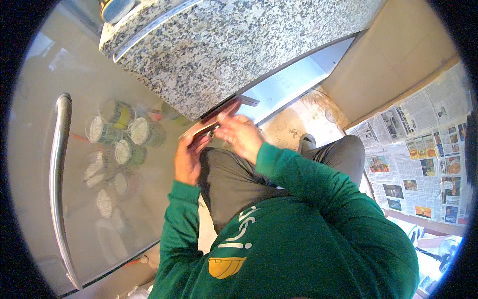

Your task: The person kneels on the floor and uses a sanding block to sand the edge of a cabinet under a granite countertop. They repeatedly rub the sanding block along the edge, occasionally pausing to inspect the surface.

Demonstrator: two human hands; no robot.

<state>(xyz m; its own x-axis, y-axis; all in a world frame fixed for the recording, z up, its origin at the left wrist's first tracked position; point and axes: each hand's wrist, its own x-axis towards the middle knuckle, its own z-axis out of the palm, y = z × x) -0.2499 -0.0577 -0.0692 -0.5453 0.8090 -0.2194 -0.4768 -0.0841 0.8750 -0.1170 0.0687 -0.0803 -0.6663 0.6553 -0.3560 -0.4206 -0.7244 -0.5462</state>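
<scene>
Under the corner of the speckled granite countertop [194, 63] is a narrow, glossy reddish-brown piece [201, 129], perhaps a panel or drawer edge. My left hand [188, 160] grips its near end, thumb on the inner side. My right hand [241, 136] is blurred and lies against the inner side of the same piece, fingers pointing left. Between the two hands shows a small metallic fitting [213, 132], too blurred to name. Whether my right fingers hold it is hidden. A short grey metal bar [249, 100] sticks out just beyond my right hand.
To the left stands a glossy door, probably a refrigerator's, with a curved metal handle [61, 179]. A pale blue-white panel [291, 84] lies beneath the counter. Newspaper sheets [422, 164] cover a surface at right. A round container [117, 10] sits at the counter's far left.
</scene>
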